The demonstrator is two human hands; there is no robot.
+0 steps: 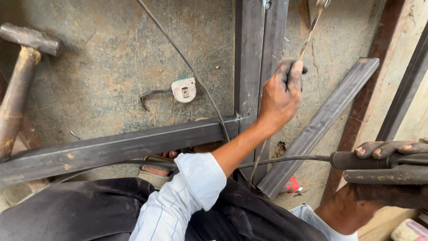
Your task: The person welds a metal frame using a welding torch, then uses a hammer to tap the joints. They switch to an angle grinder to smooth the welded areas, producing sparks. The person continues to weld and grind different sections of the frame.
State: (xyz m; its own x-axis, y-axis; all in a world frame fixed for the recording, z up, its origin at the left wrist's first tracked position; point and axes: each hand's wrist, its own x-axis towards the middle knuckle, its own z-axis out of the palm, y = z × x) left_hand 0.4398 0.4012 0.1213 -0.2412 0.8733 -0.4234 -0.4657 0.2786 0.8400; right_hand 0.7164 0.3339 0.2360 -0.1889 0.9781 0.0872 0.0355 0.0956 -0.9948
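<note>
My left hand (281, 94), dark with grime, is closed around a thin welding rod (311, 32) that slants up to the top edge. It hovers just right of two upright square steel tubes (256, 58). These meet a long horizontal tube (111, 151) at a joint (238, 118) close to my wrist. My right hand (388, 149), at the right edge, grips a black welding electrode holder (383, 168). Its cable (285, 159) runs left under my left forearm.
A loose steel tube (323, 122) lies diagonally on the concrete floor between my hands. A hammer (18, 85) rests at the far left. A white tape measure (183, 89) lies on the floor, with a thin cable (187, 67) beside it. My sandalled foot (156, 167) shows under the horizontal tube.
</note>
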